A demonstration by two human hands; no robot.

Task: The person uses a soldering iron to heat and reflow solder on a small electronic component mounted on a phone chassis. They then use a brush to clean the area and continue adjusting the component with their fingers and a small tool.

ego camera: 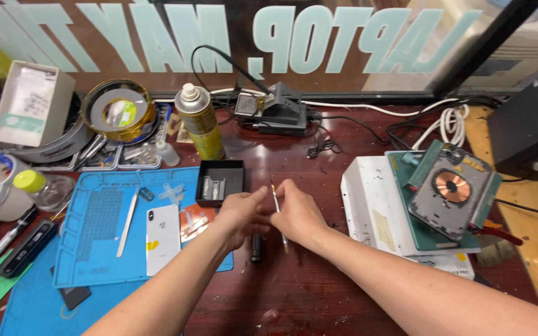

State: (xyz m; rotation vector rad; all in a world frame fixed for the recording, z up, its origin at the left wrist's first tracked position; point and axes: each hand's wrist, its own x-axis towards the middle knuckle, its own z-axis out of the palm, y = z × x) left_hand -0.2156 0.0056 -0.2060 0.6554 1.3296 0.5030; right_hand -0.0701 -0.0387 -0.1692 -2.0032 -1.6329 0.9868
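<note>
Head view | left hand (241, 214) and right hand (295, 214) meet mid-table, both pinching a thin screwdriver (276, 205) upright | white phone (162, 238) lies unopened on blue mat (104, 249) near left edge | work looks barely begun

Pale mirrored window lettering (219, 37) along the top, white labelled box (31, 102) at left, yellow-labelled spray can (200, 121) beside

Single head-worn camera, looking steeply down and forward from close above the dark red wooden counter (319, 292), facing the window at its far edge, forearms entering from below.
</note>
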